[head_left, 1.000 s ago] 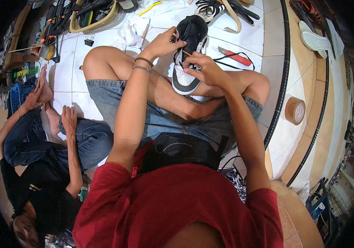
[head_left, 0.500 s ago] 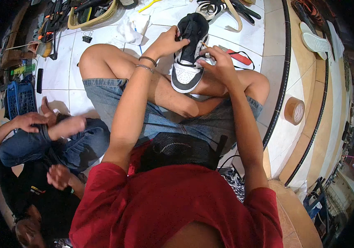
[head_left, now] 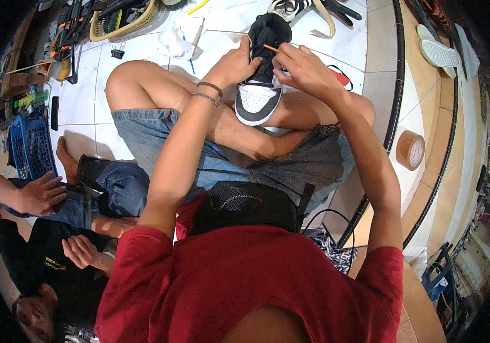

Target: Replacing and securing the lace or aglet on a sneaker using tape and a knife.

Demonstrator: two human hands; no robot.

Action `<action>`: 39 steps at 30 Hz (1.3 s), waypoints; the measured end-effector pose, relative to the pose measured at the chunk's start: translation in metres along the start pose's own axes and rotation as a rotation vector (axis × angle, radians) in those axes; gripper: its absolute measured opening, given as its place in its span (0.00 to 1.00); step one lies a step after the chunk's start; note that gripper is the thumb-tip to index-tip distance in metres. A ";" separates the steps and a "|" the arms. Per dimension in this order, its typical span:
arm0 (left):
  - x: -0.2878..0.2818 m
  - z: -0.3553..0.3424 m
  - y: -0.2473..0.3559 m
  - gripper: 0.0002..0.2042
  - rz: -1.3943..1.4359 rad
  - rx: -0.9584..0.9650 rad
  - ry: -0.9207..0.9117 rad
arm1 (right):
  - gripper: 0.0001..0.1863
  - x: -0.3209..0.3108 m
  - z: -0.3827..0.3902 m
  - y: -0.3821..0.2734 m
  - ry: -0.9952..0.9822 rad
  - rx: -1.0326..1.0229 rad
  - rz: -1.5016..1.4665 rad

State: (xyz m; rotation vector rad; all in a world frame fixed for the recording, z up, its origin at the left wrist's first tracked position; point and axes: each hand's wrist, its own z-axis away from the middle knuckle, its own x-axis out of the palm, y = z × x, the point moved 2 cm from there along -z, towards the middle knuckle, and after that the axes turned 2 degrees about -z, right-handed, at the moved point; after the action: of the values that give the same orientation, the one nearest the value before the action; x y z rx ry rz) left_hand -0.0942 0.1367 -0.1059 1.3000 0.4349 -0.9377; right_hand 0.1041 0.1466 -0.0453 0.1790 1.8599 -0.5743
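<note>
A black and white high-top sneaker [head_left: 257,100] rests on my crossed bare legs, its toe toward me. My left hand [head_left: 237,63] grips the shoe's left side near the opening, thumb on the dark tongue. My right hand [head_left: 297,67], at the shoe's right side, pinches a thin orange-brown stick [head_left: 270,47] over the lacing area. A red object [head_left: 342,77] lies on the tiles behind my right hand. Thin pen-like tools [head_left: 198,35] and a crumpled white material [head_left: 174,46] lie left of the shoe.
A yellow basket [head_left: 125,31], black binder clip [head_left: 117,50] and blue crate [head_left: 30,146] lie leftward. A co-worker [head_left: 33,263] sits at lower left. More shoes [head_left: 293,8] lie behind; brown tape roll [head_left: 409,150] and white sandals [head_left: 436,51] are on the right.
My right hand has moved up along the shoe with the stick, the forearm swinging rightward. My left hand still grips the shoe. The co-worker's hands have shifted off the foot.
</note>
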 end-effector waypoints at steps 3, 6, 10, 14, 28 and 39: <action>0.000 0.003 0.003 0.34 0.018 -0.007 -0.033 | 0.11 -0.006 -0.005 0.003 0.014 -0.051 0.049; 0.004 0.004 -0.003 0.32 0.031 0.020 -0.020 | 0.10 -0.008 -0.013 0.010 -0.012 -0.050 0.053; 0.003 0.005 -0.003 0.29 0.055 0.034 0.017 | 0.13 -0.002 -0.009 0.004 -0.010 0.052 0.040; -0.005 0.004 -0.002 0.30 0.114 -0.014 -0.008 | 0.15 -0.001 -0.003 -0.038 0.055 0.169 -0.051; -0.005 -0.002 -0.010 0.34 0.156 -0.014 0.005 | 0.13 0.051 0.008 -0.047 -0.017 0.191 -0.262; -0.001 -0.008 -0.010 0.31 0.146 -0.009 0.013 | 0.16 0.011 0.024 -0.009 0.148 0.221 -0.200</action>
State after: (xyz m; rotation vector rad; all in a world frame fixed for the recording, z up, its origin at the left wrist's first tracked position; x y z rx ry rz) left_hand -0.1007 0.1450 -0.1132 1.3120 0.3490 -0.8051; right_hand 0.1164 0.1258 -0.0592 0.1867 1.9680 -0.9277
